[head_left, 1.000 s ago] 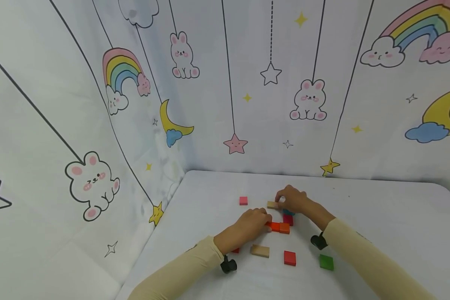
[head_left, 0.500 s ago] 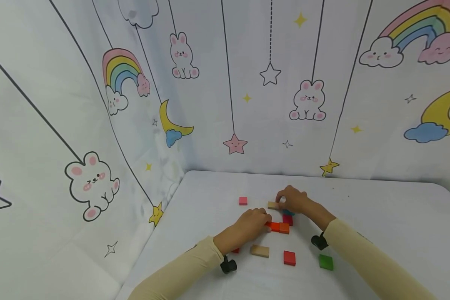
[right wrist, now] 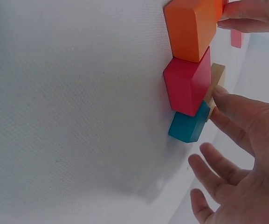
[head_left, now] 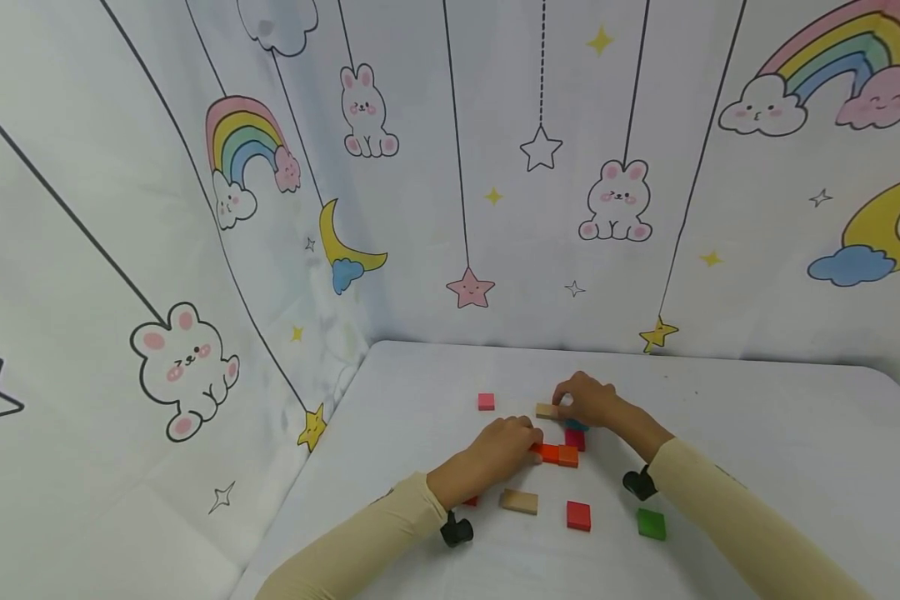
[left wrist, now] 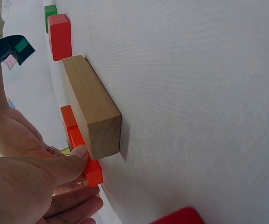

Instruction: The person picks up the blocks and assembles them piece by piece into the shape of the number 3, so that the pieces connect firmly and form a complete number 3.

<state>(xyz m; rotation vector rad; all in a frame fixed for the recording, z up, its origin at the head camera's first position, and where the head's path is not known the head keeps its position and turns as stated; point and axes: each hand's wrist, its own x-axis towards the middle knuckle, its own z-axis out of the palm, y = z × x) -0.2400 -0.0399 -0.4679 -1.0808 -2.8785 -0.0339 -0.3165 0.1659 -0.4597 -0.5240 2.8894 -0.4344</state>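
Note:
My left hand [head_left: 495, 450] pinches a red-orange block [left wrist: 93, 173] between thumb and fingers, low at the table. Against the far end of that block sits an orange block [right wrist: 185, 30]. A crimson block [right wrist: 183, 86] adjoins the orange one, and a teal block [right wrist: 186, 128] comes after it, partly covered by my right hand in the head view. My right hand [head_left: 588, 402] holds a light wooden block [head_left: 545, 411] between thumb and index finger beside the teal block. Its other fingers are spread loosely in the right wrist view.
Nearer the front lie another wooden block [head_left: 520, 502], a red block [head_left: 578, 516] and a green block [head_left: 651, 524]. A pink block [head_left: 486, 402] lies at the back. One more red block [left wrist: 181, 217] is partly hidden by my left wrist. A patterned cloth wall [head_left: 420, 217] stands behind the table.

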